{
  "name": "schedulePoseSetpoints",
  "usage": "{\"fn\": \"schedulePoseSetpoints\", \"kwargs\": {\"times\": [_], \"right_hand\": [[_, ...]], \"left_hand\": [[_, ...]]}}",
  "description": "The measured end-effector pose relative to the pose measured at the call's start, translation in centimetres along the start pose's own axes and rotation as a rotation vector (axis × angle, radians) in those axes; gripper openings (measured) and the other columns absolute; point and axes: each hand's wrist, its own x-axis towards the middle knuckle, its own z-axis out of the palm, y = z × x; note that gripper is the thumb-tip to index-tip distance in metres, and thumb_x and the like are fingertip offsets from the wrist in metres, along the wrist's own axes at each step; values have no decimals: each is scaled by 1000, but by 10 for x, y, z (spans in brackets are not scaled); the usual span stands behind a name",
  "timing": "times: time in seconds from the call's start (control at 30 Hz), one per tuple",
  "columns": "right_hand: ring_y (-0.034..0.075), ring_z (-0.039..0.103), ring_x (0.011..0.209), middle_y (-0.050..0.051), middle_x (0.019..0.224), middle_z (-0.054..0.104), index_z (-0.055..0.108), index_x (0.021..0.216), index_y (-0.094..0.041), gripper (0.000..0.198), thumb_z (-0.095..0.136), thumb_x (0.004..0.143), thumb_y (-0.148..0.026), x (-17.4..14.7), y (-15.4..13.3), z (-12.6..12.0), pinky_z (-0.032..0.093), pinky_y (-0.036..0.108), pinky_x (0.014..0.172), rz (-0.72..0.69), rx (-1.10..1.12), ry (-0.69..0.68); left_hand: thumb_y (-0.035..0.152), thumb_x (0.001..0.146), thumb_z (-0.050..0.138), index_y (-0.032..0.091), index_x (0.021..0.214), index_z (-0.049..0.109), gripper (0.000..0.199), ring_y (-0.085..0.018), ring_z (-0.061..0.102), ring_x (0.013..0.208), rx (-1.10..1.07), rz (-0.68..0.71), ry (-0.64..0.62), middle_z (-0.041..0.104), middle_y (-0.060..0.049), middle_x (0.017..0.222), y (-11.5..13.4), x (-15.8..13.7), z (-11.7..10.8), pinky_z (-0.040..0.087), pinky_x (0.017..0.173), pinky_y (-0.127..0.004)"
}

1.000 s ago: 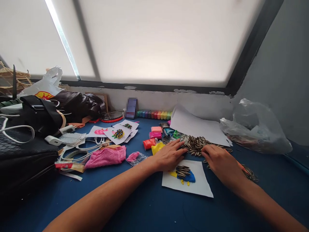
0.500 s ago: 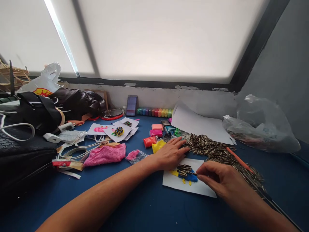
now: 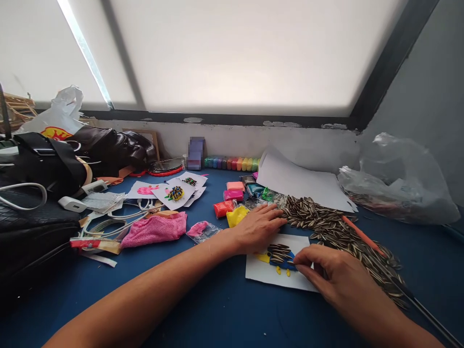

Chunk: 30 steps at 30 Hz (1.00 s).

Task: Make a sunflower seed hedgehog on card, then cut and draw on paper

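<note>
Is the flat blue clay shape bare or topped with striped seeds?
Partly topped: striped seeds lie across it; blue clay shows below them.

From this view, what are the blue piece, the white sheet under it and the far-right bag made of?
Blue piece: probably modelling clay; matte, smooth, evenly coloured.
White sheet: paper or thin card, can't tell which; matte, flat, thin-edged.
Far-right bag: likely thin plastic film; glossy, see-through, crumpled.

The left hand (image 3: 258,228) is lying palm down, fingers slightly spread; the right hand (image 3: 335,270) is curling, thumb (image 3: 312,277) and forefinger (image 3: 311,253) nearly meeting.
</note>
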Motion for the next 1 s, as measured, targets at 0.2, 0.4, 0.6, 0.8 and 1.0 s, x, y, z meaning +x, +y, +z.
{"fn": "schedulePoseSetpoints", "kwargs": {"times": [0.2, 0.4, 0.6, 0.8, 1.0], "right_hand": [[17, 64, 69, -1, 79, 70, 66, 78, -26, 21, 48, 88, -28, -1, -1, -1, 44, 28, 62, 28, -41, -10], [16, 63, 65, -3, 76, 69, 66, 78, -26, 20, 49, 87, -25, 0, -5, 0, 42, 28, 61, 72, -45, -41], [15, 60, 61, -2, 72, 68, 64, 75, -25, 18, 49, 87, -23, 2, -6, 3, 40, 27, 58, 50, -72, -11], [17, 61, 65, 0, 74, 68, 64, 76, -24, 24, 45, 90, -24, 1, -7, 4, 41, 27, 59, -38, -97, 34], [16, 60, 62, 0, 70, 65, 58, 71, -23, 23, 45, 91, -21, 1, -7, 7, 40, 27, 58, -57, -131, 49]], "left_hand": [[16, 90, 50, 15, 131, 49, 41, -26, 31, 140, 4, 45, -17, 42, -13, 146, 1, -2, -2, 25, 116, -44], [14, 86, 54, 15, 131, 50, 45, -29, 30, 140, 6, 47, -34, 41, -13, 147, 1, -3, -3, 23, 116, -44], [11, 83, 55, 16, 131, 49, 48, -28, 29, 141, 3, 41, -58, 42, -12, 146, 3, -2, -6, 24, 116, -45], [7, 80, 56, 14, 131, 49, 52, -29, 28, 141, -18, 30, -91, 41, -14, 146, 6, -1, -11, 24, 116, -46], [7, 82, 52, 16, 131, 49, 49, -28, 30, 140, -3, 44, -64, 41, -14, 146, 5, -2, -7, 26, 115, -45]]}}
